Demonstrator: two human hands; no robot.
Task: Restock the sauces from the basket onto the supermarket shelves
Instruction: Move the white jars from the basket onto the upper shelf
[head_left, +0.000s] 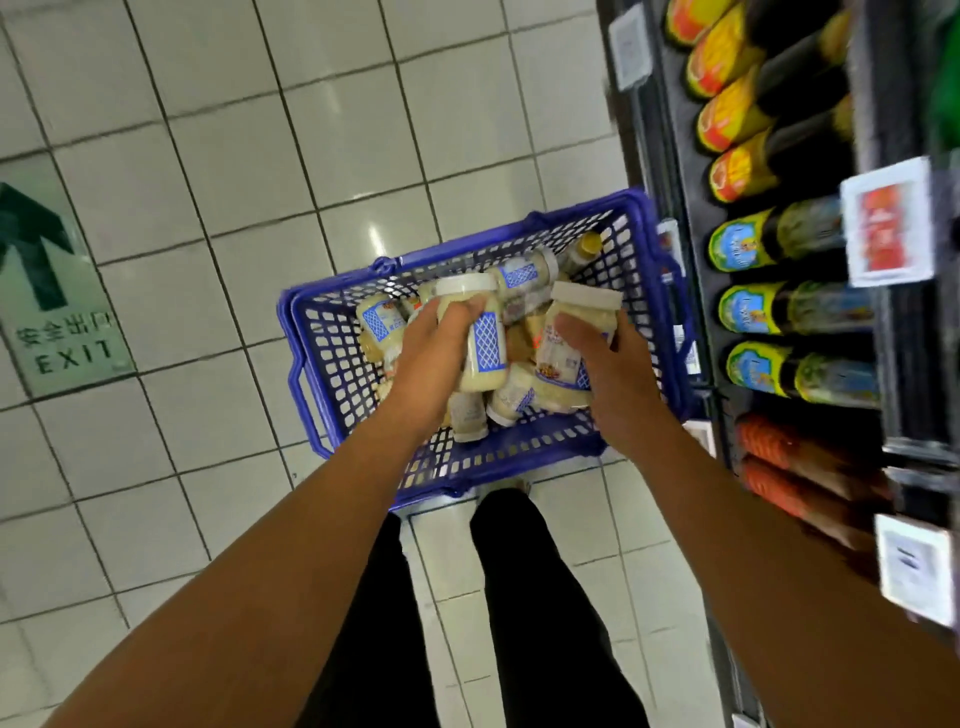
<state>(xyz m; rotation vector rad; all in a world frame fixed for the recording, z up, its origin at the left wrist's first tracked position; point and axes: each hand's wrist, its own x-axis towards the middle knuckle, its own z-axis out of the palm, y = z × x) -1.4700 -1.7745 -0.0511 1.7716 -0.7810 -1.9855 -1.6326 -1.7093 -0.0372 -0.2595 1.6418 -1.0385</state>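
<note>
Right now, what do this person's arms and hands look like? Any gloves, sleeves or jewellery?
The left hand and right hand are bare: no gloves, and no ring or watch shows. The left arm and right arm are bare too, with no sleeve up to the picture's edge. Below them the person wears black trousers.

One basket (318, 364) — two hands (434, 358) (621, 382)
</note>
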